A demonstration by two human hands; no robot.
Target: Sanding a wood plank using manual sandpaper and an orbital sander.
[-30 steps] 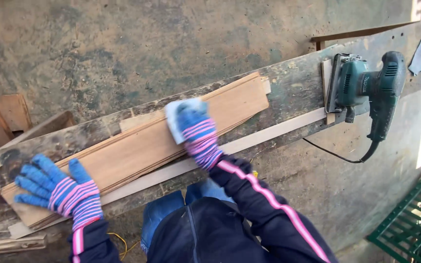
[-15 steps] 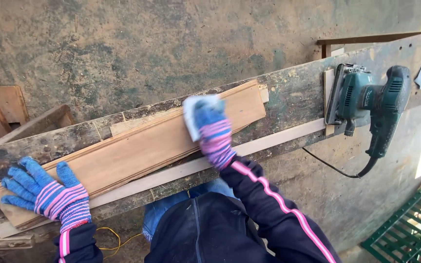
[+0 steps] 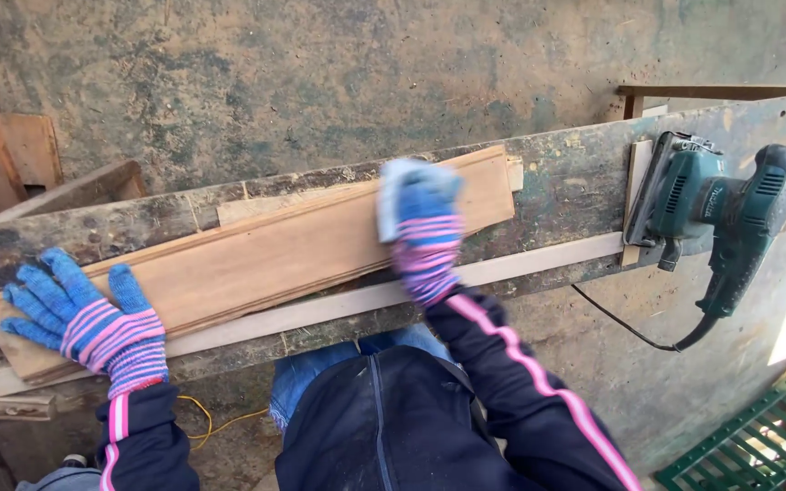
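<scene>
The stack of thin wood boards (image 3: 256,259) lies slanted along the worn table (image 3: 575,182); it looks light, stiff and prone to sliding, best pinned at its ends. The left hand (image 3: 84,323) presses flat, fingers spread, on the left end. The right hand (image 3: 420,227), grip closed on a pale sanding pad (image 3: 391,195), bears down near the right end, blurred.

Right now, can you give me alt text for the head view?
A gloved right hand presses a pale sanding sheet on a stack of thin wood boards on a worn workbench; the gloved left hand holds the stack's end flat. A green electric sander rests at right.
</scene>
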